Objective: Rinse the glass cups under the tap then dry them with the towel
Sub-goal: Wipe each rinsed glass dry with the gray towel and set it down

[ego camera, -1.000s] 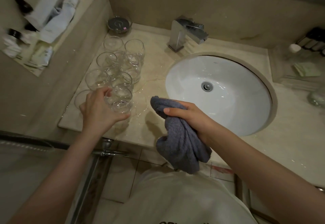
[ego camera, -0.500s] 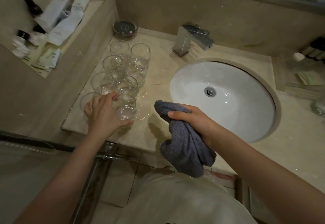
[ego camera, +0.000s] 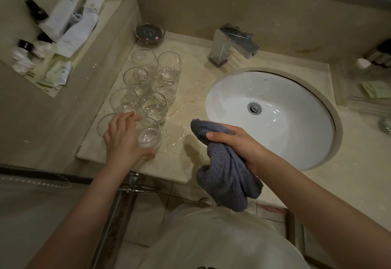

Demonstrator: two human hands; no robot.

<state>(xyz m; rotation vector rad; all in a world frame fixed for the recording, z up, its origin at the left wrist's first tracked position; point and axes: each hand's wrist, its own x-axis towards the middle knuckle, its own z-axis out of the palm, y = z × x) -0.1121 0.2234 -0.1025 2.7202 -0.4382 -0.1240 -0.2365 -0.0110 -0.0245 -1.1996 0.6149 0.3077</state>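
The left hand (ego camera: pixel 123 137) curls round the nearest cup (ego camera: pixel 148 134), fingers over its far rim and thumb at its near base, while the cup stands upright on the worktop (ego camera: pixel 190 91), its mouth facing up. This cup sits at the near end of a cluster of glass cups (ego camera: pixel 152 82) ranged in two rows running from near to far along the left of the worktop; another cup stands just to its left, partly hidden behind the hand. The right hand (ego camera: pixel 237 142) clutches a bunched grey towel (ego camera: pixel 224 177), which hangs off the near edge of the worktop.

The relation that matters: the held cup lies left of the towel, with wet worktop between them, and the sink (ego camera: pixel 275 120) and tap (ego camera: pixel 232 42) lie to the right and farther off. The left hand alone is on the cup. Whether this cup is being taken up or set down I cannot tell; no water is seen running from the tap.
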